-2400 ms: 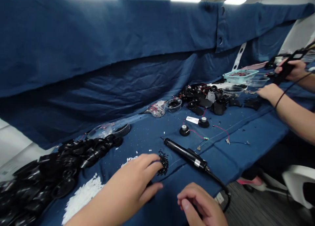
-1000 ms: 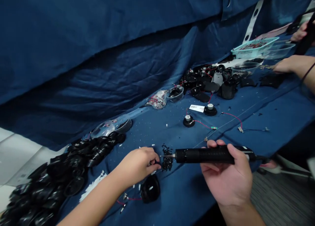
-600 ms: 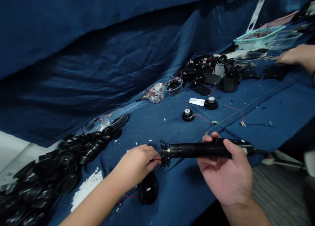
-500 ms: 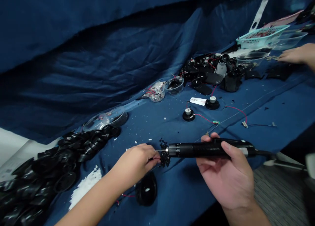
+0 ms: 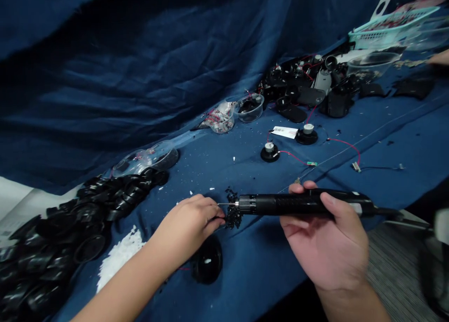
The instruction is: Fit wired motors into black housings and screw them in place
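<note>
Rotary tool [image 5: 298,204], ribbed black — right hand [image 5: 324,247] gripping; left hand [image 5: 187,221] curled by granules [image 5: 233,214].

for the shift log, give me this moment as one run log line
left hand: fingers curled beside pile of black fragments | right hand: holds corded black power tool | tool bit: pointing at left fingertips | nearby: round black part

A dark blue cloth [image 5: 105,102] hangs in loose folds behind the blue-covered table [image 5: 403,139], with a white strap [image 5: 384,2] at upper right and grey carpet [image 5: 396,275] on the floor below.
</note>
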`<state>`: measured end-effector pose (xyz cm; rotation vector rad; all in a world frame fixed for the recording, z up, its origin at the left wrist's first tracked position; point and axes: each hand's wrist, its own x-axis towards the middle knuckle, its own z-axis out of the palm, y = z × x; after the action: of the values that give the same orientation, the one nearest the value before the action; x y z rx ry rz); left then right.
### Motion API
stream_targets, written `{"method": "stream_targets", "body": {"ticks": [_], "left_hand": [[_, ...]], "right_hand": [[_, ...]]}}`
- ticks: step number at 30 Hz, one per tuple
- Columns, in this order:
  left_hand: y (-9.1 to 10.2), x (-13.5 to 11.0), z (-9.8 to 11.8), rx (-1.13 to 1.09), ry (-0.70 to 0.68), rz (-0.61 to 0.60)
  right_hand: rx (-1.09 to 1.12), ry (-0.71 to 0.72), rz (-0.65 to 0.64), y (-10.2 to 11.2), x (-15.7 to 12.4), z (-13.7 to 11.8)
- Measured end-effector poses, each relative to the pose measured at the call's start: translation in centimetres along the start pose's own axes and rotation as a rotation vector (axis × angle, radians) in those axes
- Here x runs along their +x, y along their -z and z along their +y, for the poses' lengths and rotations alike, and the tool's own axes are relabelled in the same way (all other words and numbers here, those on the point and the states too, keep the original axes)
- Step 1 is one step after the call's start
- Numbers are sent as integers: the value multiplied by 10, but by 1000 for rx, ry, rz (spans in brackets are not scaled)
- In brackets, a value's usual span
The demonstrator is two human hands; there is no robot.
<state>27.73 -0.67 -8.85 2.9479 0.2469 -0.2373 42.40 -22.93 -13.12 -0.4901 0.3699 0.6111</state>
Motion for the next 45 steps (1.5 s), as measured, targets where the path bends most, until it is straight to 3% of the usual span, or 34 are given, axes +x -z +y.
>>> {"method": "stream_targets", "body": {"ticks": [9,18,27,30,34,39,45], "left_hand": [[-2,-4,0,-96,28,78],[0,-8,7,-281,192,201],[0,-5,4,-350,258,268],[5,-15,7,-377,288,331],[9,-45,15,-434,334,425],[-7,-80,20,-485,294,521],[-28,-83,26,-432,275,584]], "right_hand": [[-7,7,10,1,-2,-1],[-33,14,16,-2,-1,-1],[-38,15,12,0,-2,-1],[-52,24,4,1,-2,-1],[-87,35,7,2,-1,-2],[-177,20,22,4,-1,-1],[-301,37,-41,9,-6,1]]}}
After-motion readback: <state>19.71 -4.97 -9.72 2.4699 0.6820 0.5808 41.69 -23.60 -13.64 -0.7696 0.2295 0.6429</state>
